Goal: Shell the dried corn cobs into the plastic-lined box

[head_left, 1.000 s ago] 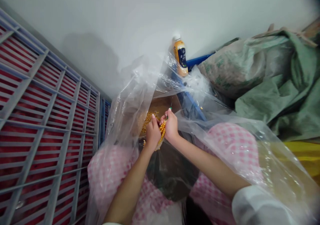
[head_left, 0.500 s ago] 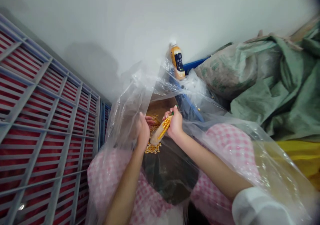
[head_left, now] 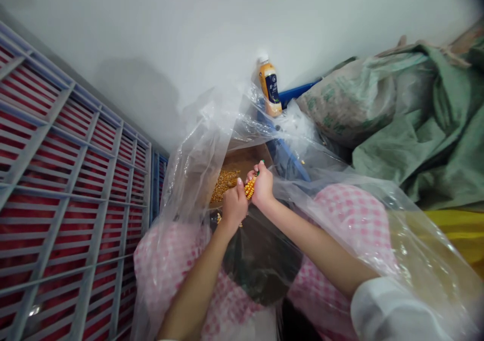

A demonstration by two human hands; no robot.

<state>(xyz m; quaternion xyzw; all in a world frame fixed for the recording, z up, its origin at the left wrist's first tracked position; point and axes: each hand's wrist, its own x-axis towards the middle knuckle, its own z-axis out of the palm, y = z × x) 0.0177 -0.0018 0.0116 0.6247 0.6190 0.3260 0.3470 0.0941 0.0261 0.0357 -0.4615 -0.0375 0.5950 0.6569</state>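
Observation:
A yellow ear of corn [head_left: 249, 188], partly stripped of kernels, slants between my hands over the clear plastic sheet. My right hand [head_left: 263, 185] is closed around its upper end, where a small green thing I cannot make out shows by the thumb. Around the lower, bare part of the cob is my left hand [head_left: 235, 203], fingers curled and thumb up, hiding most of that end. Loose corn kernels [head_left: 223, 185] lie in a heap in a brown box [head_left: 245, 157] beyond my left hand, with a few more beneath it.
Clear plastic sheeting [head_left: 192, 154] drapes over my knees and the box. A grey plastic crate [head_left: 75, 172] stands at left. An orange drink bottle [head_left: 270, 86] stands by the wall, near a blue bin edge [head_left: 293, 162]. Green sacks [head_left: 408, 129] are piled at right.
My left hand, open and apart from the corn before, has moved right and closed on the cob's lower end. My right hand keeps its hold.

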